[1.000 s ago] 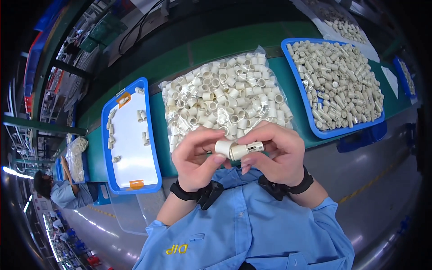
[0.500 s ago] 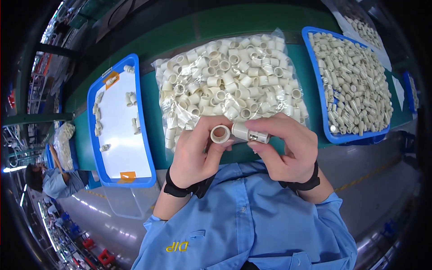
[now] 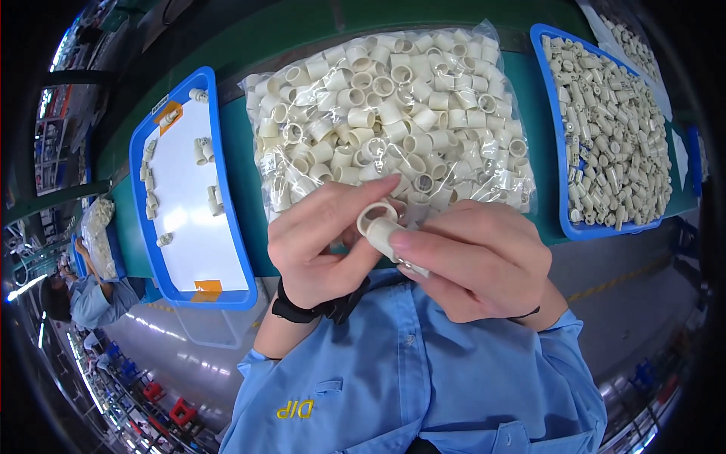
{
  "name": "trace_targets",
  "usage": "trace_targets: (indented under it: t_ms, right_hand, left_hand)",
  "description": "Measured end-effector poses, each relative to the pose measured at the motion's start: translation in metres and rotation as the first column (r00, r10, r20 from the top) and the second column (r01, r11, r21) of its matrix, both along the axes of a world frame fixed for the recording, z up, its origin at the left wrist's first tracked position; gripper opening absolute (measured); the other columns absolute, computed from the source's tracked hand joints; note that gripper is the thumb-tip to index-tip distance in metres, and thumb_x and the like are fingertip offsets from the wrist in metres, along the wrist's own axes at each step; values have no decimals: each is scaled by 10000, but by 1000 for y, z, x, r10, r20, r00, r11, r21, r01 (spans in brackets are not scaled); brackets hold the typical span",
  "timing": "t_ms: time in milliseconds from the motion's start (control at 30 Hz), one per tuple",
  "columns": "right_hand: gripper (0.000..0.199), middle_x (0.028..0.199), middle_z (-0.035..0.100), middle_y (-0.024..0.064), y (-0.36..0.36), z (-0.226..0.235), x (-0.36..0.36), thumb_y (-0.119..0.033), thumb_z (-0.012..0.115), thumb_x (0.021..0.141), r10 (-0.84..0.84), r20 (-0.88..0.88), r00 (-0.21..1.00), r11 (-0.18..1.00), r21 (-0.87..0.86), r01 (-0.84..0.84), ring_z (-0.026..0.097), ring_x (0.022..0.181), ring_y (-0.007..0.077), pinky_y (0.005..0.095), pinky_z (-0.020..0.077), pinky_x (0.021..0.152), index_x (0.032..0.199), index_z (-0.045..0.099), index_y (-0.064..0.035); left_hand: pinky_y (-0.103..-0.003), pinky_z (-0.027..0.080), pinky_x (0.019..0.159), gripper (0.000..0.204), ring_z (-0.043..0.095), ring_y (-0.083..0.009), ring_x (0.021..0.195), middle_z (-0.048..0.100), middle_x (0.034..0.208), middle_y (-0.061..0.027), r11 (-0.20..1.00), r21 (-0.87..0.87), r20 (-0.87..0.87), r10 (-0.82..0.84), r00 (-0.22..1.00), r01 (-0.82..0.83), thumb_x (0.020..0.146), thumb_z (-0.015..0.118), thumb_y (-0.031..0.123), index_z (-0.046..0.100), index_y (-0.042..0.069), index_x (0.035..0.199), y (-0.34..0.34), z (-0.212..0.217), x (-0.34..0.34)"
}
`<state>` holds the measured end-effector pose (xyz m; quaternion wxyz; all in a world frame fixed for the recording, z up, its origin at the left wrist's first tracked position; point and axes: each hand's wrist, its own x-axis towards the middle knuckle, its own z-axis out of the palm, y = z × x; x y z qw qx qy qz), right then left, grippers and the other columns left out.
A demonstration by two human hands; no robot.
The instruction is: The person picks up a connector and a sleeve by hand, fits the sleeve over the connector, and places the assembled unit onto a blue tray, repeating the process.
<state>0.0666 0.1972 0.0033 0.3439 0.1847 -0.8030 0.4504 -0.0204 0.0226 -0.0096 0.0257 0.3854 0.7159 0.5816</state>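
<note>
Left fingers [image 3: 355, 198] curled around white ring [image 3: 372, 213]; right fingers [image 3: 439, 248] pinch pale plug [image 3: 382, 235], tilted, its end at ring's near rim; contact unclear. Clear bag [image 3: 488, 32] of similar rings just beyond fingers. Risks: crooked push could scuff rim; loose left hold could drop ring onto bag, lost among lookalikes.
</note>
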Motion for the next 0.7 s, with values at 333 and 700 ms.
trace_targets:
  t_ms: [333,700]
  right_hand:
    - [304,827,626,120,8,-4,1,33,726,733,65,-65,996,997,36,-63,645,608,207,301,537,495,1034,688,56]
    - [402,813,693,100,-1,-10,6,-16,872,667,-61,-46,997,998,-13,61,678,628,199,276,514,474,1022,684,2]
  left_hand:
    - [-267,520,671,352,679,-184,761,702,848,-127,992,-120,-10,-45,999,43,802,695,7,688,-77,1144,-4,3,-3]
    - [-229,476,554,470,630,-123,645,701,841,-83,997,-71,-132,-17,991,8,685,692,-121,734,11,1134,5,2,-1]
